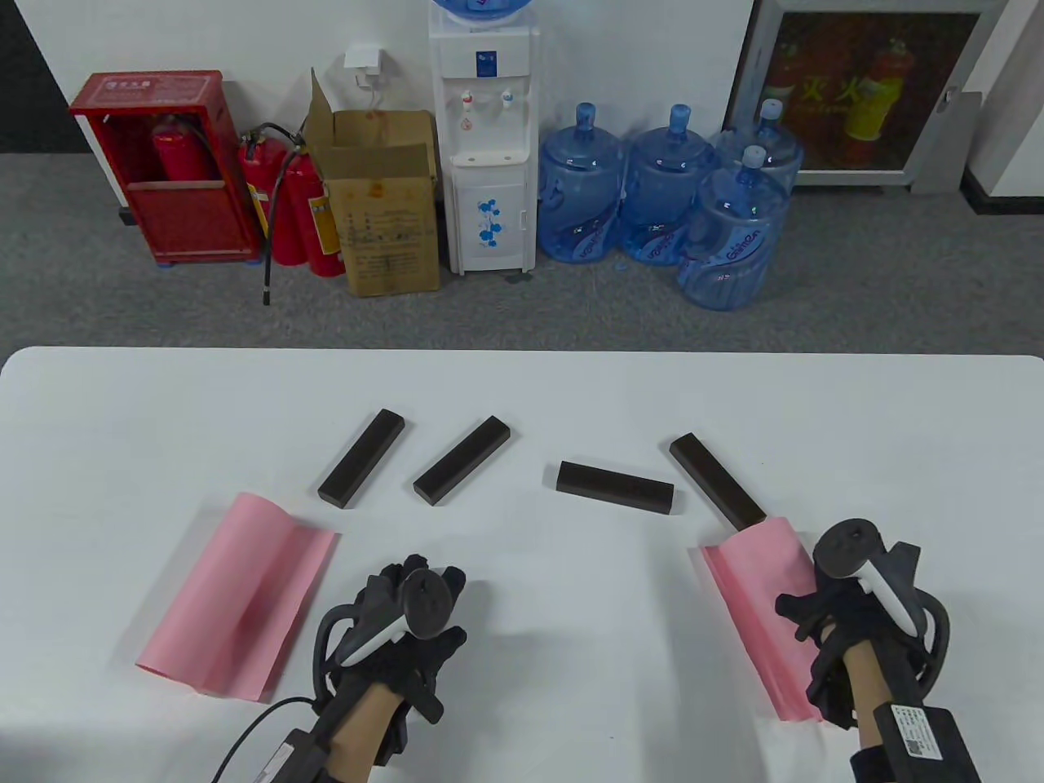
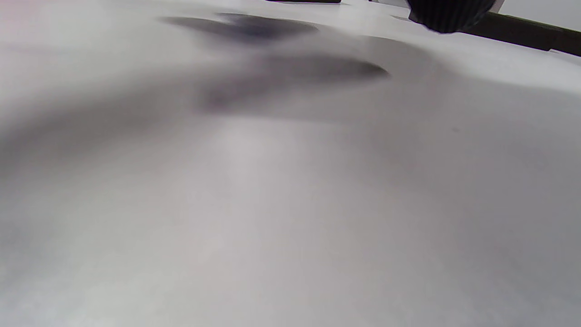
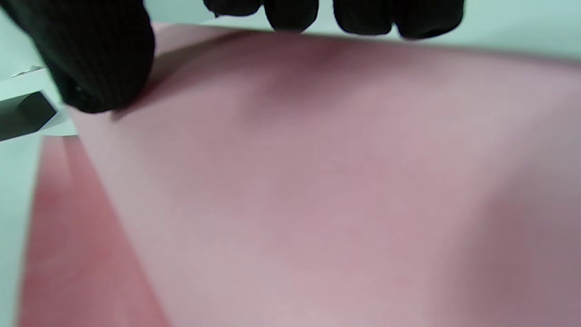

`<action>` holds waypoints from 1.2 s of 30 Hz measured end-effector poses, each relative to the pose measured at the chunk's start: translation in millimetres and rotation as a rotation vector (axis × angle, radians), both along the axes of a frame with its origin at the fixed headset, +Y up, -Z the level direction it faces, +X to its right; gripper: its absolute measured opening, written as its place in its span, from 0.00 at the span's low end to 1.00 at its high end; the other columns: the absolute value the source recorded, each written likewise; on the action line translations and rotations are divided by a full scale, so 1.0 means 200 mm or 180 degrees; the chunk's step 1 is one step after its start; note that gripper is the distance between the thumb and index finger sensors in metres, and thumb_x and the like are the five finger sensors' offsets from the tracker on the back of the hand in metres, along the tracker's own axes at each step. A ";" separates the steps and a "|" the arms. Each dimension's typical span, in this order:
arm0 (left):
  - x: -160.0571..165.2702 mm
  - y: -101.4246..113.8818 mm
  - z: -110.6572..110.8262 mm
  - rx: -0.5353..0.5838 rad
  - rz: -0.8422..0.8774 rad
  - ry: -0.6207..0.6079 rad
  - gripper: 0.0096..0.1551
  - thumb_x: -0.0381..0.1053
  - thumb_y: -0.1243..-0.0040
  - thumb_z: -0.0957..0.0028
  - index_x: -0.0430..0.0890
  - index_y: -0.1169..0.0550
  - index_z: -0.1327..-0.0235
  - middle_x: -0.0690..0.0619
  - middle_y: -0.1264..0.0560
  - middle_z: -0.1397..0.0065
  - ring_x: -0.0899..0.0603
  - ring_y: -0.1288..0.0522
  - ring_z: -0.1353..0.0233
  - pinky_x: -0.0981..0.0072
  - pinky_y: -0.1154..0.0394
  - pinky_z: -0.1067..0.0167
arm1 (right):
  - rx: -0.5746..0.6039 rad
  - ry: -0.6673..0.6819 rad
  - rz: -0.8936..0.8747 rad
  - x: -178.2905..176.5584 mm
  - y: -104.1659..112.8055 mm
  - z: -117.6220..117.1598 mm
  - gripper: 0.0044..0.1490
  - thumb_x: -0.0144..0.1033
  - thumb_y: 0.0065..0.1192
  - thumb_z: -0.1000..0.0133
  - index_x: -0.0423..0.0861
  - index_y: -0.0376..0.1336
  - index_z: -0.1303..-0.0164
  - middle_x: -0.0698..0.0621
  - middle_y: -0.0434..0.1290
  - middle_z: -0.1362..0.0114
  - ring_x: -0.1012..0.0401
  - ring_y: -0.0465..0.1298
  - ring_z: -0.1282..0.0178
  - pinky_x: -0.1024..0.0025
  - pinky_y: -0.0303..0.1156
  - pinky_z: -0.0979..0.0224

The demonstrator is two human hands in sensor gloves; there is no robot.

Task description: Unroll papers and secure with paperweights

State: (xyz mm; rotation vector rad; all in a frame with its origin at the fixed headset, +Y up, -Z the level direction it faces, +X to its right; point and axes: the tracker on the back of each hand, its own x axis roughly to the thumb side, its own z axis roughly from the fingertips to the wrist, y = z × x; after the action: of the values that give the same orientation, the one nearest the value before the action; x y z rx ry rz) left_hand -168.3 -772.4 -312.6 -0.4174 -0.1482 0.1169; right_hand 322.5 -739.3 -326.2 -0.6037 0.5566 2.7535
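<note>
Table (image 1: 522,391): white, rounded far corners, fills lower half of table view; everything for the job sits on it
Left pink paper (image 1: 238,608): near-left, lying mostly flat w/ a soft curl down its length, far end toward the bars, nobody touching it
Right pink paper (image 1: 754,608): near-right, curled into a loose hump, far end just reaches the near tip of the rightmost bar; in rt wrist view (image 3: 317,181) it fills nearly the whole frame
Right hand (image 1: 824,624): on the right paper's right side, fingers (image 3: 290,13) over the far edge and thumb (image 3: 95,59) pressing on the sheet, so it looks clamped on the paper
Left hand (image 1: 408,620): on bare table between the two papers, holding nothing; fingers seem loosely curled under the tracker, can't tell how far apart; one gloved fingertip (image 2: 447,16) shows at top of lt wrist view over blurry white tabletop
Far-left paperweight (image 1: 361,457): dark bar, angled, just beyond left paper's far end
Second paperweight (image 1: 462,460): same tilt, beside the first, apart from it
Third paperweight (image 1: 616,487): lies almost crosswise, mid-table
Rightmost paperweight (image 1: 718,481): angled the other way, near end at the right paper's curl, can't tell if touching
</note>
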 end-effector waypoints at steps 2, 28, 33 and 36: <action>0.00 0.00 0.00 -0.0004 -0.0002 0.0001 0.43 0.67 0.53 0.46 0.69 0.55 0.20 0.46 0.62 0.10 0.30 0.59 0.13 0.30 0.57 0.21 | 0.0006 0.0049 -0.0065 -0.04 -0.02 0.00 0.64 0.61 0.67 0.56 0.51 0.38 0.18 0.45 0.44 0.17 0.39 0.61 0.20 0.41 0.62 0.26; 0.02 -0.01 0.01 -0.0060 0.0015 -0.0046 0.43 0.67 0.52 0.46 0.69 0.55 0.20 0.46 0.62 0.10 0.30 0.59 0.13 0.30 0.57 0.21 | 0.0870 -0.0020 -0.1605 -0.74 -0.02 0.01 0.63 0.50 0.74 0.55 0.43 0.41 0.20 0.41 0.56 0.23 0.48 0.79 0.42 0.55 0.78 0.48; 0.06 0.01 0.02 -0.0038 0.0053 -0.0124 0.43 0.67 0.52 0.46 0.70 0.55 0.20 0.46 0.62 0.10 0.30 0.60 0.13 0.30 0.57 0.21 | 0.0705 -0.0060 -0.1406 -0.73 -0.13 0.02 0.64 0.51 0.74 0.55 0.43 0.40 0.20 0.40 0.54 0.23 0.48 0.77 0.40 0.54 0.76 0.46; 0.13 0.03 0.03 0.0004 0.0073 -0.0183 0.44 0.68 0.52 0.46 0.69 0.56 0.20 0.46 0.62 0.10 0.30 0.59 0.13 0.30 0.57 0.21 | 0.0728 -0.0086 -0.1469 -0.73 -0.13 0.03 0.63 0.51 0.73 0.55 0.43 0.40 0.20 0.40 0.54 0.23 0.49 0.76 0.39 0.54 0.76 0.46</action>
State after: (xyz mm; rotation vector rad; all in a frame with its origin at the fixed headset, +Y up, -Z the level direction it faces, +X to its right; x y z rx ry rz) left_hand -142.4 -765.7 -305.9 -0.4179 -0.2096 0.1274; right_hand 176.9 -766.3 -320.2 -0.3975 0.3177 2.3240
